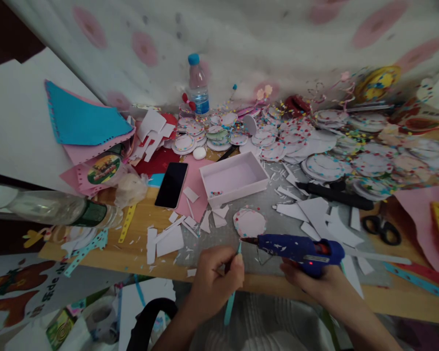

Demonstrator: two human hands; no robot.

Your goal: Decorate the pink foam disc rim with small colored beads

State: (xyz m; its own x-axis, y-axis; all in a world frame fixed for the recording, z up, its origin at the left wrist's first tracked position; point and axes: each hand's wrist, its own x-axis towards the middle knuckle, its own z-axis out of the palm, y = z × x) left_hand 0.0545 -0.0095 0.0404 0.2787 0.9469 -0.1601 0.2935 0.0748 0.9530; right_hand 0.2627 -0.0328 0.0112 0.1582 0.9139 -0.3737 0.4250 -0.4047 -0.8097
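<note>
My left hand [217,270] is closed, pinching a narrow teal strip [229,309] whose tip pokes up between thumb and finger. Around the handle of a blue glue gun [296,251] my right hand [314,285] is wrapped. A red light glows on the gun, and a whitish glue stick [384,255] extends from its back. The dark nozzle points left, right at the strip's tip; whether they touch I cannot tell. Just behind the nozzle lies a round white paper disc [249,223] with coloured dots along its edge.
A white open box [234,178], black phone [171,185] and paper scraps [170,240] lie beyond my hands. Many dotted discs [322,167] are piled at the back near a water bottle [198,87]. Black scissors [382,229] and a black tool [336,196] lie right.
</note>
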